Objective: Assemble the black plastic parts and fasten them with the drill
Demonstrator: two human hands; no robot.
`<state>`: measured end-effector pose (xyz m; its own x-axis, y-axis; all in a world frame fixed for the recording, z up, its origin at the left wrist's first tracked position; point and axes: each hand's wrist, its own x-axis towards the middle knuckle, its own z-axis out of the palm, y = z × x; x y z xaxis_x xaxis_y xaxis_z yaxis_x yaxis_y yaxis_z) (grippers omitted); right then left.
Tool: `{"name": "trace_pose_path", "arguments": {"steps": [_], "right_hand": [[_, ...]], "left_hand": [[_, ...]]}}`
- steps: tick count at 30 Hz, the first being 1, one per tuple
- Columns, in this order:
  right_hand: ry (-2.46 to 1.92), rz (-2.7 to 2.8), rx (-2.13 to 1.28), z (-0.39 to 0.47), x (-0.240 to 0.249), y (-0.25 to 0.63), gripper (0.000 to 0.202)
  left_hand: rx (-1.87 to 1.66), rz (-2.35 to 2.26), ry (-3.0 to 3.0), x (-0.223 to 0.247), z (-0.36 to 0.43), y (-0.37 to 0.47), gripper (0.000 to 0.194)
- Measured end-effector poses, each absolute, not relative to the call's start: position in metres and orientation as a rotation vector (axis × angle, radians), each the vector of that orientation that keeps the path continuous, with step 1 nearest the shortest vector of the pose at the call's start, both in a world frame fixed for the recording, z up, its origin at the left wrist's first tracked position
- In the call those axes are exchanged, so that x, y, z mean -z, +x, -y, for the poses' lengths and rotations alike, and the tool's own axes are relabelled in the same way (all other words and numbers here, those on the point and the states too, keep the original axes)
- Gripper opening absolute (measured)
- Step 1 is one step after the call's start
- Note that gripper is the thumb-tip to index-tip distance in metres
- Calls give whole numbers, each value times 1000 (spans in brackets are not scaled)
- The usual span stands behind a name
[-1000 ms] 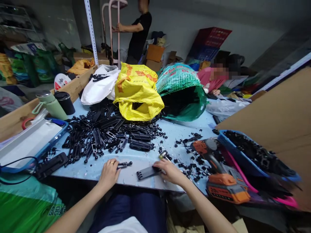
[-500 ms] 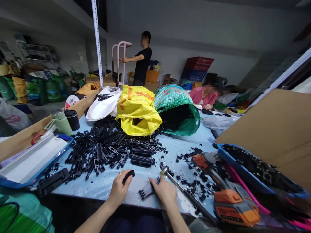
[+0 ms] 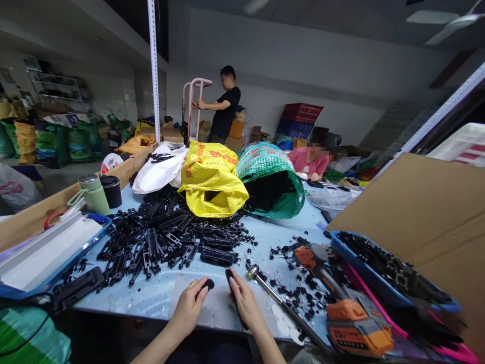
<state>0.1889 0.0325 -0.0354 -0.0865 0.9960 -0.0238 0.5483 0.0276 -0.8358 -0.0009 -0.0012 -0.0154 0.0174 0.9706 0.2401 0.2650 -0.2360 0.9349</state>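
Observation:
My left hand [image 3: 189, 305] is closed on a small round black part [image 3: 208, 284] that sticks out between thumb and fingers. My right hand [image 3: 244, 299] holds a long dark flat part [image 3: 232, 290] upright along its inner side. The two hands are apart, over a grey mat [image 3: 217, 312] at the table's near edge. Just beyond them lies a big heap of black plastic parts [image 3: 166, 232]. A hammer [image 3: 280, 298] rests right beside my right hand, its metal head nearest the fingers.
An orange cordless power tool [image 3: 356, 323] and a blue basket of black parts [image 3: 333, 241] stand at the right. Yellow [image 3: 214, 177] and green [image 3: 271, 167] sacks lie behind the heap. A green bottle [image 3: 94, 194] is at the left. Two people are beyond the table.
The part in my right hand has turned from lying flat over the mat to standing on edge. My left hand has moved slightly right and down. The whole view has tilted up.

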Motion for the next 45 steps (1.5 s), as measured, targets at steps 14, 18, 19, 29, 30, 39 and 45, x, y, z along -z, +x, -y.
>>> {"name": "trace_pose_path", "arguments": {"steps": [14,18,19,29,30,39,45], "right_hand": [[-1074,1941,-977,-22,-2,179,51],[-1033,2028,-823,-21,-7,173,50],[-1035,1998,-851,-19,-6,168,50],[-1069,1625,-1011,-9,12,130,52],[-1072,1620,-1029,-12,12,131,52],[-1230,1928,-859,-41,10,166,45],[-1456,1884,-465,-107,-5,215,40]], "left_hand": [[-1172,-1385,1843,0,9,-2,37],[-1262,-1394,1884,3,9,3,35],[-1304,-1404,1872,5,9,6,35],[-1472,-1357,1900,13,-9,-5,34],[-1461,-1369,1875,13,-11,-6,35],[-1289,-1263,1184,54,-21,9,66],[-1331,-1544,1408,111,-24,-11,61]]}}
